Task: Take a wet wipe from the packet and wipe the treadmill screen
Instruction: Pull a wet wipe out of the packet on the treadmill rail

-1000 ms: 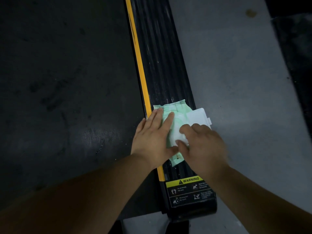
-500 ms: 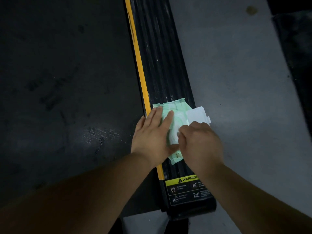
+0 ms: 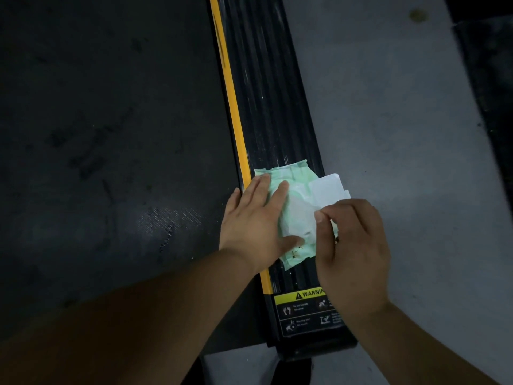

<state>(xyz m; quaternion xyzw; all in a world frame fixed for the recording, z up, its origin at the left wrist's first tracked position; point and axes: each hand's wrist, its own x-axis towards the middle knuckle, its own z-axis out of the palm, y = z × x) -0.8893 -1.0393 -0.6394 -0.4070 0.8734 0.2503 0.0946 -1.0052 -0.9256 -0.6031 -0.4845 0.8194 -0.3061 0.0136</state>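
Wipe pinched in right-hand fingers; left hand flat on packet.

Two hands, left and right; one green wipe packet; one white wipe; one open lid flap; one warning sticker.

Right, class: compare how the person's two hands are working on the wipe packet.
The left hand lies flat with straight fingers pressing the green wipe packet down; the right hand has curled fingers pinching a white wipe. The left hand sits over the packet's left half, the right hand at its right edge beside the open flap. Both are bare.
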